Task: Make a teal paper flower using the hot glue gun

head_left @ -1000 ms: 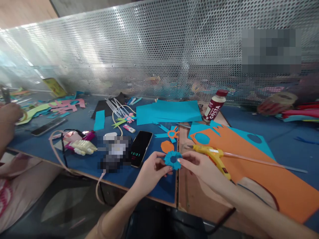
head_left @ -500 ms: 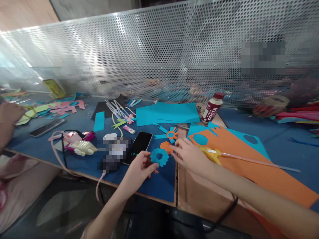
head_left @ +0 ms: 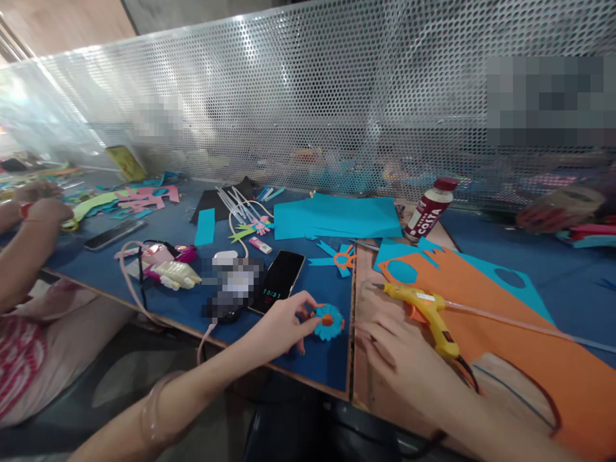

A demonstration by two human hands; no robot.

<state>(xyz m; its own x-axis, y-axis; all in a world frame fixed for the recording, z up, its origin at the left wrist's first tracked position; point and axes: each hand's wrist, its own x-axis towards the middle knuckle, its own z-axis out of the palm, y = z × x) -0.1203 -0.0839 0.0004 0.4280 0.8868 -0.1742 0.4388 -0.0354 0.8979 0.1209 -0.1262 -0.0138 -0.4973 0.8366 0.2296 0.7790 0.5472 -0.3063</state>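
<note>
A blue paper flower with a notched edge is pinched at its left side by the fingers of my left hand. Orange paper shows through its centre hole and peeks out at its edges. My right hand, slightly smeared by motion, hovers just right of the flower, apart from it, fingers loosely extended with nothing visible in them. Beside that hand a yellow glue gun with a clear glue stick lies on an orange paper sheet. Past the flower lies an orange ring cutout on blue strips.
A phone lies left of the flower. Blue paper sheets and a dark red bottle stand farther back, before a perforated metal screen. Another person's hands work among paper scraps at far left.
The orange piece that was by my right hand now sits behind the blue flower. My right hand has moved nearer to me, baring the glue gun. The view has shifted slightly.
</note>
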